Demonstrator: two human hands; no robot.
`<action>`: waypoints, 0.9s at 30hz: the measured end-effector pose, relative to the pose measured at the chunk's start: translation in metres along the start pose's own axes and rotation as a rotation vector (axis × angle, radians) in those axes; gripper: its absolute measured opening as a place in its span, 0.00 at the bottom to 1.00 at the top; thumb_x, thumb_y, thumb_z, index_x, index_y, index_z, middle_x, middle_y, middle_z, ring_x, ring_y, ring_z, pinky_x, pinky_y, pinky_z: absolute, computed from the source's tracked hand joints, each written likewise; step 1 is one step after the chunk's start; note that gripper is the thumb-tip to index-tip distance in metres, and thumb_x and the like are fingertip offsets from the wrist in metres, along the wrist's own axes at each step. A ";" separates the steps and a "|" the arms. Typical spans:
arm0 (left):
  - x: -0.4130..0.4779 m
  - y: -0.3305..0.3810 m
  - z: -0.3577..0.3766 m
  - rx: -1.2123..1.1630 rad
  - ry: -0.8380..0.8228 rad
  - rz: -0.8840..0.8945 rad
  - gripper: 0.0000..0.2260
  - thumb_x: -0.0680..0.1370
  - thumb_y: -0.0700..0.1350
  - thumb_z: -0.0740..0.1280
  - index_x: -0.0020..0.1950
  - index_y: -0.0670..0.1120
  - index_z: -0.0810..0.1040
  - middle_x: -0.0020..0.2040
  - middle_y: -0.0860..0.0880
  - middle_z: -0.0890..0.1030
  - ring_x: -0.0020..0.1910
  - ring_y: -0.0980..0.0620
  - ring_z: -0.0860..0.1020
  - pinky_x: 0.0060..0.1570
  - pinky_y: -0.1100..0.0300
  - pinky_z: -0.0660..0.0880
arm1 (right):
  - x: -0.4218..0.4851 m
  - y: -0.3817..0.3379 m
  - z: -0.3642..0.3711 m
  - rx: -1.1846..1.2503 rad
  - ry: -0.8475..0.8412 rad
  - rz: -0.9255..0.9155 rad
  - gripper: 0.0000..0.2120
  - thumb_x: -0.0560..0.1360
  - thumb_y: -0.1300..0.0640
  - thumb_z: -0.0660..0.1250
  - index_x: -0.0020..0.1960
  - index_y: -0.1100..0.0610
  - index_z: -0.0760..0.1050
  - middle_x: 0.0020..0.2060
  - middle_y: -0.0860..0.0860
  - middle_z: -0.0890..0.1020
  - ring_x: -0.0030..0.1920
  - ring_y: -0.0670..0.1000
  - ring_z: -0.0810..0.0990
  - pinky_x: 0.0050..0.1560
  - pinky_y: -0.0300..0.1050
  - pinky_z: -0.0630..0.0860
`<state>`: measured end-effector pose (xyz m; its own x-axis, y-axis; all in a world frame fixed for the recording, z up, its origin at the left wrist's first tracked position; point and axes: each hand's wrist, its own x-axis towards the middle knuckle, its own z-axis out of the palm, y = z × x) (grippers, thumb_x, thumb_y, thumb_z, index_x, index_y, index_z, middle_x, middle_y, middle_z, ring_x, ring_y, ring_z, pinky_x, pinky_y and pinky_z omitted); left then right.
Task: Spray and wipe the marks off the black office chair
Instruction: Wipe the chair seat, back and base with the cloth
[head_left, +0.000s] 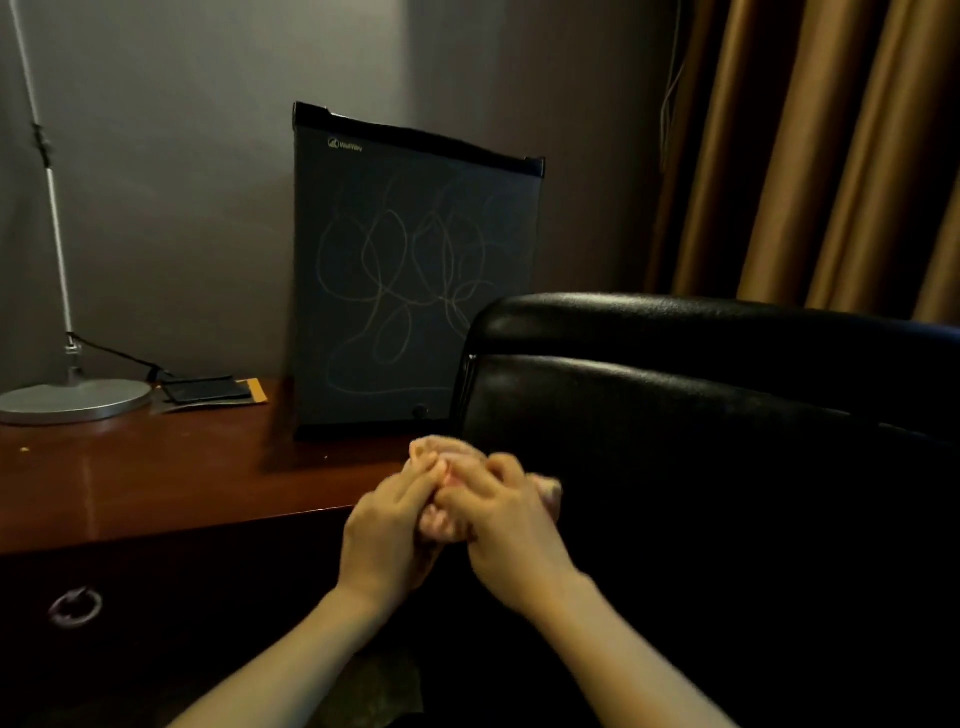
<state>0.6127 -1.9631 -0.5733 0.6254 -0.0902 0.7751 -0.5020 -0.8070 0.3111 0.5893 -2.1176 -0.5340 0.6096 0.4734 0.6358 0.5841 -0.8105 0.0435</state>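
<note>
My left hand (387, 530) and right hand (511, 535) pinch a bunched pink cloth (439, 522) between them. The chair (701, 415) back stands just beyond and right of the grip, its top edge running left-right. The scribbled fridge (410, 270) stands beyond, the desk (156, 483) edge is to the left, and the curtain (831, 156) is far right.

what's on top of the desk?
On the desk: a lamp base, a flat dark pouch beside it, and a scribbled black box. The chair covers the box's lower right corner and the desk past it.
</note>
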 end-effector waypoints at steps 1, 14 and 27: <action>-0.010 -0.003 0.004 0.024 0.009 0.005 0.23 0.72 0.53 0.61 0.66 0.51 0.76 0.64 0.47 0.78 0.57 0.48 0.80 0.48 0.57 0.78 | -0.010 -0.004 0.005 0.003 -0.002 0.004 0.16 0.72 0.57 0.62 0.58 0.46 0.76 0.68 0.45 0.72 0.57 0.55 0.71 0.54 0.52 0.74; -0.040 0.008 0.009 0.058 -0.148 0.060 0.35 0.65 0.46 0.79 0.69 0.55 0.71 0.69 0.54 0.72 0.66 0.51 0.74 0.47 0.59 0.78 | -0.039 -0.005 -0.018 -0.217 -0.133 -0.179 0.18 0.64 0.52 0.77 0.52 0.45 0.78 0.55 0.45 0.79 0.53 0.49 0.79 0.50 0.44 0.80; 0.087 0.206 -0.029 0.080 -0.019 0.337 0.24 0.73 0.57 0.58 0.64 0.49 0.78 0.63 0.49 0.79 0.59 0.48 0.79 0.44 0.55 0.77 | -0.056 0.073 -0.226 -0.416 0.071 0.018 0.14 0.73 0.56 0.61 0.56 0.50 0.79 0.57 0.49 0.79 0.47 0.54 0.75 0.48 0.50 0.76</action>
<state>0.5461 -2.1202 -0.4258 0.4439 -0.3691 0.8165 -0.6340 -0.7733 -0.0050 0.4764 -2.2808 -0.3918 0.5706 0.4445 0.6906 0.2985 -0.8956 0.3299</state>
